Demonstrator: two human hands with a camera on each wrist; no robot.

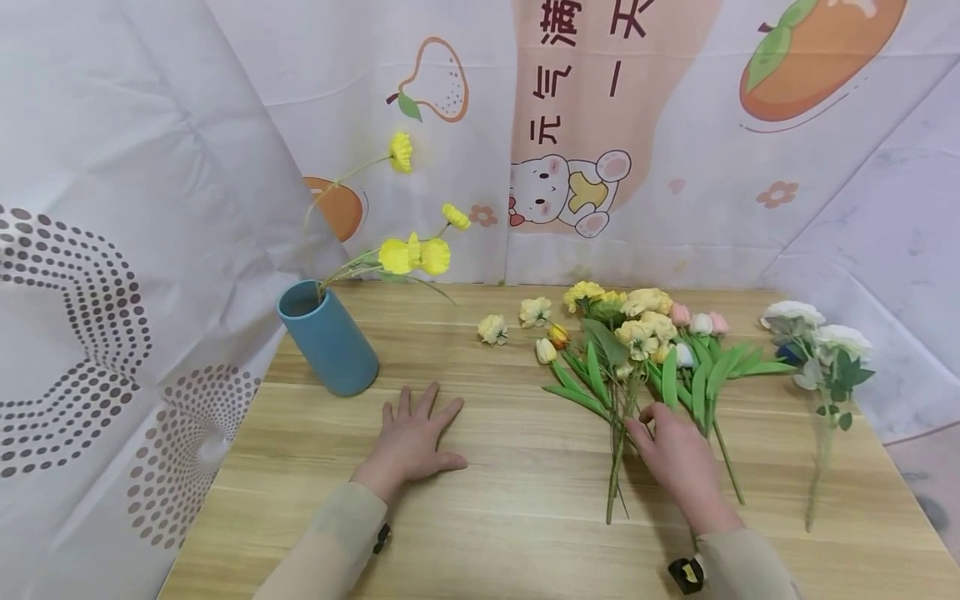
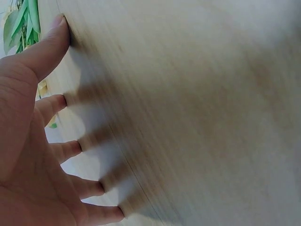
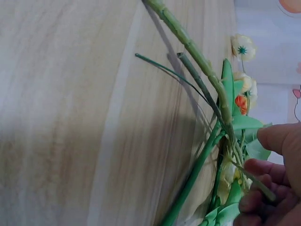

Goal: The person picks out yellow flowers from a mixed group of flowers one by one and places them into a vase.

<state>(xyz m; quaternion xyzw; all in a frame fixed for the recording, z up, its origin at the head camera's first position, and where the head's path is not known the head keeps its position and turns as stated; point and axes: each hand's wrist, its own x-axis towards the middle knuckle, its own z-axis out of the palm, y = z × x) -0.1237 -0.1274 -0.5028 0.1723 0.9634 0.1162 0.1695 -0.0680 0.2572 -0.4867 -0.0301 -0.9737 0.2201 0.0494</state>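
Observation:
My left hand rests on the wooden table with its fingers spread. The left wrist view shows these fingers touching the bare surface, holding nothing. At the right, my right hand is at the stems of a pile of artificial flowers. Its thumb and bent forefinger stand apart beside a thick green stem. A thinner cut stem crosses in front of the fingertips; no firm grip shows. Cream blossoms top the pile, with tulips and green leaves around them.
A blue vase with several yellow flowers leans at the back left. White flowers lie at the far right. Loose cream blossoms are near the back edge. Printed cloth hangs behind the table.

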